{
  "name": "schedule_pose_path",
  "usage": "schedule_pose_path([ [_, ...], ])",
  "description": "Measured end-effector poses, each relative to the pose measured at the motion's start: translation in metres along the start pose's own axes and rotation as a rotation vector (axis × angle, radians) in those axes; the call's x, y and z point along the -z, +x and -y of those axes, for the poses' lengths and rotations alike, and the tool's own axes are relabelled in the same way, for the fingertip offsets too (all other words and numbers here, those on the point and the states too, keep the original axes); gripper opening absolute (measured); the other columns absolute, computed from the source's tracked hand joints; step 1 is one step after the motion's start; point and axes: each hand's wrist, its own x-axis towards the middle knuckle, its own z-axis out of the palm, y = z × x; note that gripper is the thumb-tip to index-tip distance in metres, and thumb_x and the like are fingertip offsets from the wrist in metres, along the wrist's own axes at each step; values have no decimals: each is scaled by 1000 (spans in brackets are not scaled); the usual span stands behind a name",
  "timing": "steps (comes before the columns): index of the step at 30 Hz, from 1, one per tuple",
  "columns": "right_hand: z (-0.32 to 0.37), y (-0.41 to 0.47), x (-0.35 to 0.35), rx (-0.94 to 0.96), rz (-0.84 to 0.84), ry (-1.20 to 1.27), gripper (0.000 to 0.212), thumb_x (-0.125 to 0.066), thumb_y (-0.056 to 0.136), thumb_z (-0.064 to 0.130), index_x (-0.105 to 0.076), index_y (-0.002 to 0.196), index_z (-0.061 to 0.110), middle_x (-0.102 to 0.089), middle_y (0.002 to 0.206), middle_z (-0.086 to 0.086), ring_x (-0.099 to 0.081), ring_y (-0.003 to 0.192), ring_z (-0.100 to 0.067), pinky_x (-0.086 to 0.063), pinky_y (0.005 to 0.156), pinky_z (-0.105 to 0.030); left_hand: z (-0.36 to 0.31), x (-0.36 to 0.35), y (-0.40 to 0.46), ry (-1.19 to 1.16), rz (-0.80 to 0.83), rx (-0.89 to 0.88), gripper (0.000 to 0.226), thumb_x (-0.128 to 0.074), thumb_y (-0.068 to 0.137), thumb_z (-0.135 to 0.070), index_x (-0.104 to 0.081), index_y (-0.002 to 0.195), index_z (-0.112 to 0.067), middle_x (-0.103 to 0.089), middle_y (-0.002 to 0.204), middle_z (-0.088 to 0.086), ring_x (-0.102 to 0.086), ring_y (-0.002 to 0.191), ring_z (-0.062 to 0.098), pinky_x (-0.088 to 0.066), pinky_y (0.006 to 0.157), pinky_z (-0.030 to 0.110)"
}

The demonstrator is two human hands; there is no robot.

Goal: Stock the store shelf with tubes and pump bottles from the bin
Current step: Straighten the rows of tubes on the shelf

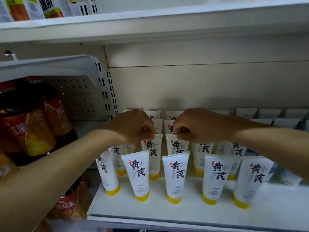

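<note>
White tubes with yellow caps stand cap-down in rows on the white shelf (192, 213). At the centre of the head view, the left hand (133, 125) pinches the top edge of a second-row tube (153, 156), and just beside it at three o'clock the right hand (192, 125) pinches the top edge of the neighbouring tube (176, 144). At nine o'clock, dark bottles with red-orange labels (33, 124) fill the adjoining bay.
</note>
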Motion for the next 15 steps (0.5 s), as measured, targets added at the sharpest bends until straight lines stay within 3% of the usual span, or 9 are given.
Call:
schedule_pose_path([
  [7, -3, 3, 1, 5, 8, 38, 16, -58, 92, 22, -64, 78, 18, -57, 68, 9, -52, 58, -1, -38, 59, -13, 4, -2, -1, -77, 33, 21, 6, -67, 88, -35, -72, 91, -35, -63, 79, -24, -60, 75, -5, -48, 72, 18],
  [15, -1, 6, 3, -17, 47, 100, 16, -61, 91, 22, -65, 76, 20, -60, 68, 10, -55, 57, 0, -46, 63, -18, 1, 0, -3, -61, 51, 10, 10, -68, 87, -33, -74, 95, -32, -61, 79, -25, -59, 77, -5, -49, 75, 20],
])
